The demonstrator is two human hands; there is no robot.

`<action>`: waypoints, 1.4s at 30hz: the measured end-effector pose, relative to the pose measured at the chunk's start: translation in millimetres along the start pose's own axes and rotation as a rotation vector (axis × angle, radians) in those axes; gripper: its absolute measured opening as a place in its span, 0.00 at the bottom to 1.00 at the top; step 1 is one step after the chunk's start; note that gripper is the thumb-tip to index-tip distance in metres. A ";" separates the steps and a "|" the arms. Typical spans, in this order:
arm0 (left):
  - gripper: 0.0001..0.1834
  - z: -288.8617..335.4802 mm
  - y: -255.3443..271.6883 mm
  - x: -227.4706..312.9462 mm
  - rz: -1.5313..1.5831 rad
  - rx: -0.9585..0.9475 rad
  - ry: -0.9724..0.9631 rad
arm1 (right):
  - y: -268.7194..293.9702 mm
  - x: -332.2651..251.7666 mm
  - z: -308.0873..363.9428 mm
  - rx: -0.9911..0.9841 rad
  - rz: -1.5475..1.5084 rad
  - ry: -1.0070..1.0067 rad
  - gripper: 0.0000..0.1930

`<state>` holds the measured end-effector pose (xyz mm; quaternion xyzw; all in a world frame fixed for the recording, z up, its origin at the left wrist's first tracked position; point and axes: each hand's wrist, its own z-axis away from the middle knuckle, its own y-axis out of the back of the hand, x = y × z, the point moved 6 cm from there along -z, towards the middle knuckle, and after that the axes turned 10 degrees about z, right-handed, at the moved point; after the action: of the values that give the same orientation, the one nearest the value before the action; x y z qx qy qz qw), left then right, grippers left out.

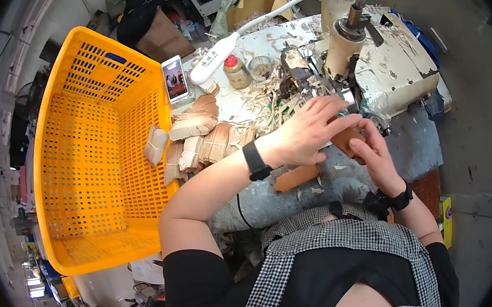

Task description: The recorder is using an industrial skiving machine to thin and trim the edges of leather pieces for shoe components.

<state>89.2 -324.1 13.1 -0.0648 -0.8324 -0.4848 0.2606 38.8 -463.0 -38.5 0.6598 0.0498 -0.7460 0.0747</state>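
My right hand [380, 156] grips a small brown piece, leather by its look [348, 141], with the thumb on top and the fingers behind it. Over the piece's far left side reaches my left hand [309, 130], its fingers stretched out and apart; whether it touches the piece I cannot tell. Both hands are close in front of a cream bench machine [346, 47], whose working parts are partly hidden behind my fingers. Another brown piece [296, 178] lies flat on the worktop below my left hand.
A big yellow plastic crate [160, 108] stands at the left, beside bundles of tan pieces [195, 126]. Scrap strips [265, 106] litter the worktop. Behind them are a red-capped jar [237, 73], a propped phone [174, 78] and a white bendable lamp [215, 59].
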 end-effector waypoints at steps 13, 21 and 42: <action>0.17 -3.2 -24.6 -25.1 -0.268 0.083 -0.087 | -0.9 28.5 -5.0 0.054 0.008 0.026 0.19; 0.24 1.9 -34.2 -22.4 -0.242 0.041 -0.143 | 8.6 43.8 -1.9 0.088 0.104 0.038 0.20; 0.24 -0.3 -30.0 -25.9 -0.243 0.081 -0.126 | 13.9 38.4 -3.7 0.184 0.089 0.066 0.18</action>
<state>100.7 -336.3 -22.8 0.0167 -0.8678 -0.4736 0.1497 40.3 -477.8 -76.7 0.6896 -0.0459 -0.7213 0.0453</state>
